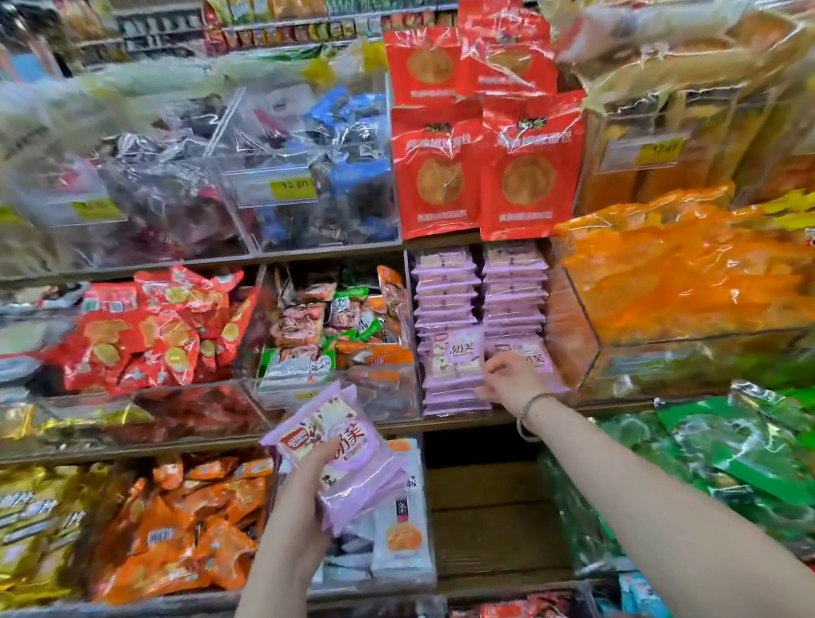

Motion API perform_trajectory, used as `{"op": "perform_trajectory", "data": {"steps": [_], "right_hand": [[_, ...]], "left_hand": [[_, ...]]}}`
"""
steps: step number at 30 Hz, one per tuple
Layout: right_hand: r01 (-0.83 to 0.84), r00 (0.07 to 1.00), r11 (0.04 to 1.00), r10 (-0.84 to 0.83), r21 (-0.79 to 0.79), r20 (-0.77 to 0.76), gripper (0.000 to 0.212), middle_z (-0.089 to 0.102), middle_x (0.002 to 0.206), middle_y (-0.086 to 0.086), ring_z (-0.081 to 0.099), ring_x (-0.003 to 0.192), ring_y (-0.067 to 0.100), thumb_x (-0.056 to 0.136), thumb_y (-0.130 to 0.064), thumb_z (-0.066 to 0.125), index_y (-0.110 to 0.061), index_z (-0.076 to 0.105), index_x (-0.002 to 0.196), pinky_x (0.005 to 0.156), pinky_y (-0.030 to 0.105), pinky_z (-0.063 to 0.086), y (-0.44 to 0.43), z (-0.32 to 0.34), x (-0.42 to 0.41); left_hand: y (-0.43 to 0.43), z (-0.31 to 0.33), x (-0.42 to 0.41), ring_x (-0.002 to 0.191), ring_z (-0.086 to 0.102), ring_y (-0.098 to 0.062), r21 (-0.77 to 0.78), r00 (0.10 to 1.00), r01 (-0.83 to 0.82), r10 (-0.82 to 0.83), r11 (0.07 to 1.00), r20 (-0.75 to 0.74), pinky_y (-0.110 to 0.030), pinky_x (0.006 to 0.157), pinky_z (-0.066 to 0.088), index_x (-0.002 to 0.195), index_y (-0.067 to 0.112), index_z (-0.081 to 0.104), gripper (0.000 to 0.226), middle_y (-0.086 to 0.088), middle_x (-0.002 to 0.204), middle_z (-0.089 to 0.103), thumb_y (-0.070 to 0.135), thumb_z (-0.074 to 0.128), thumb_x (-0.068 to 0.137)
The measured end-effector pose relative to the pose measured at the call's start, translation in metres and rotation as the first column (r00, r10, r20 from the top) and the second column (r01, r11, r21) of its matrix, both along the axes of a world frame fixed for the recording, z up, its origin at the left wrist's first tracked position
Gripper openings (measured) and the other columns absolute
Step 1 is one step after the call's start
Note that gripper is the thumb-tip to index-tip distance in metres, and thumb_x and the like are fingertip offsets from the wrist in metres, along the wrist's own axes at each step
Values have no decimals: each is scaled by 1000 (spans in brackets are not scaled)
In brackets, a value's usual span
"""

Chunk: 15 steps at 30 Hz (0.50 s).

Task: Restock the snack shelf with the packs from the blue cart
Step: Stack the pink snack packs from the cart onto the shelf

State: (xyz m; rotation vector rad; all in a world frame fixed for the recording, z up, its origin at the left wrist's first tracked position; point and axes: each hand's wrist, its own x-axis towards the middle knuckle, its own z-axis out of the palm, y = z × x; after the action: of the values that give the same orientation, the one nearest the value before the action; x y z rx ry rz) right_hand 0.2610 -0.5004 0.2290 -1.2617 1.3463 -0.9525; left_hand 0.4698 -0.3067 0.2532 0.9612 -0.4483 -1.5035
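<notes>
Your left hand (314,482) is clamped on a bundle of purple packs (346,451). The thumb lies across the printed face, and the other fingers are wrapped round the back where you can't see them. It looks like a few packs fanned out together, tilted with the top edge leaning left, held in mid air in front of the shelf edge (128,446). Right behind that hand there's a clear bin of white and orange packs (403,532), but the bundle isn't touching it as far as I can see.

Your right hand (510,378), the one with the thin bracelet (530,412) on the wrist, is stretched out to the middle tier. It's up against two purple packs standing on edge, one to the left (456,357) and one to the right (536,356). The fingertips are touching them, but you're looking at the back of the hand, so I honestly can't tell if it's pinching one or just pressing on the fronts.

Behind those two are the purple stacks (480,288), two neat columns lying flat, side by side. So the purple stuff is partly in your left hand and partly already on that tier. The two hands are well apart, left lower and nearer to you.

Around that slot are red packs (485,169) one tier up, orange bags (675,273) to the right, and a bin of mixed small snacks (330,329) to the left. The edges are pretty blurred.
</notes>
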Motion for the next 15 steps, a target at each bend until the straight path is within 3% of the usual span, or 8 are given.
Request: {"op": "perform_trajectory", "data": {"steps": [1, 3, 6, 8, 11, 13, 15], "right_hand": [[-6, 996, 1000, 4, -19, -91, 25, 54, 92, 8, 61, 68, 21, 94, 0, 45, -13, 47, 73, 67, 27, 57, -1, -1, 1], [-19, 966, 998, 1, -67, -258, 26, 55, 91, 11, 54, 54, 18, 94, 0, 40, -16, 47, 74, 57, 28, 54, -2, 0, 1], [-74, 910, 994, 34, -82, -413, 25, 60, 96, 14, 58, 68, 27, 93, 1, 37, -15, 48, 76, 78, 45, 55, -3, 6, 1], [-124, 845, 988, 59, -87, -532, 17, 60, 103, 13, 58, 82, 27, 90, 1, 42, -12, 48, 82, 85, 45, 52, -4, 8, 1], [-154, 775, 977, 28, -145, -632, 10, 56, 102, 10, 54, 87, 24, 85, -8, 54, -9, 53, 96, 85, 37, 51, -4, 10, 3], [-228, 687, 958, 29, -177, -726, 47, 51, 125, 12, 52, 100, 24, 82, -24, 63, -11, 47, 125, 88, 36, 47, -4, 13, 4], [-376, 484, 914, 56, -150, -873, 79, 30, 148, 3, 38, 128, 27, 78, -41, 68, -22, 27, 144, 101, 40, 41, -5, 16, 3]], "left_hand": [[-2, 0, 1, 99, 67, -43, 6, 1000, -7, 7, 1000, 12, -47, 83, 57, 123, 9, 56, 44, -25, 114, 66, 24, 63, 82], [-6, 0, 1, 83, 73, -31, 16, 995, -65, 64, 998, 73, -36, 68, 60, 111, 10, 64, 26, -15, 102, 73, 21, 60, 88], [-7, -1, 1, 69, 73, -22, 49, 990, -95, 89, 994, 108, -27, 51, 56, 102, 12, 67, 17, -7, 92, 76, 20, 58, 90], [-7, -1, 0, 69, 73, -21, 55, 991, -89, 83, 995, 100, -27, 51, 56, 105, 12, 66, 18, -5, 90, 76, 20, 57, 91], [-6, -2, -2, 68, 73, -15, 50, 993, -76, 71, 996, 95, -25, 49, 54, 102, 15, 66, 15, 5, 79, 76, 20, 57, 91], [-6, -1, -2, 72, 73, -15, 44, 994, -59, 55, 997, 97, -25, 51, 55, 102, 15, 66, 16, 5, 83, 76, 21, 58, 91], [-6, 0, -1, 76, 73, -18, 39, 994, -44, 39, 998, 100, -26, 54, 56, 104, 15, 67, 18, 2, 89, 76, 22, 59, 90]]}}
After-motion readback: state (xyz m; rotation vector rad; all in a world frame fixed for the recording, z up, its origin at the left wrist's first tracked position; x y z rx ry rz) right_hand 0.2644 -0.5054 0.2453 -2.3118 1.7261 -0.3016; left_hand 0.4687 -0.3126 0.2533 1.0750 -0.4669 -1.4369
